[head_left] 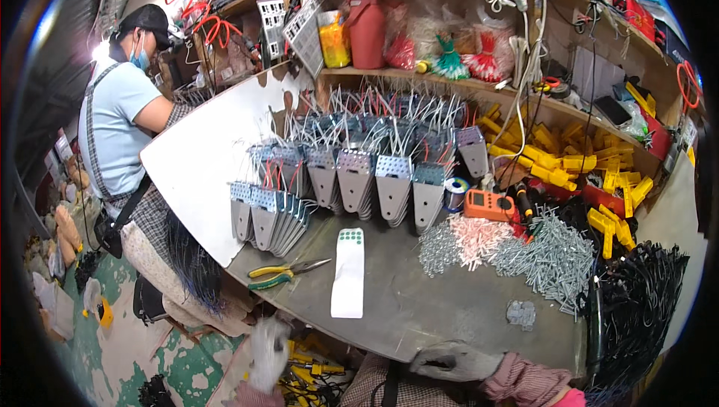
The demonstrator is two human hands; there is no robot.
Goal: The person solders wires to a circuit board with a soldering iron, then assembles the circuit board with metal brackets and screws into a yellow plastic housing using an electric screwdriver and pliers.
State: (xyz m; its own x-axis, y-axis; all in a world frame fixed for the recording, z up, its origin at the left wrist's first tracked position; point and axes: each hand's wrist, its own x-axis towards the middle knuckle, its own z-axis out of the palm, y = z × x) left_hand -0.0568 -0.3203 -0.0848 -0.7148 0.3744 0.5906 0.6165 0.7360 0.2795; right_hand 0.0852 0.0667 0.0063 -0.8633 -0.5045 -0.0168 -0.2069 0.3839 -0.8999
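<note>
My left hand (268, 353), in a grey work glove, is beside the table's front edge, above yellow parts with black cables (311, 369) lower down; motion smears its fingers. My right hand (458, 362), gloved too, lies at the front edge with its fingers stretched leftward and nothing visible in them. On the grey tabletop (442, 295) between and beyond the hands lies a white paper strip (347, 280) with green round stickers at its far end. Left of it rest pliers (284, 273) with yellow and green handles.
Rows of grey tapered metal housings (356, 182) with wires stand at the back. To the right lie heaped screws (550, 257), pink plugs (475, 238), an orange multimeter (488, 205), a solder spool (455, 193), yellow housings (554, 163) and black cables (636, 317). Another person (123, 122) works at left behind a white panel (210, 167).
</note>
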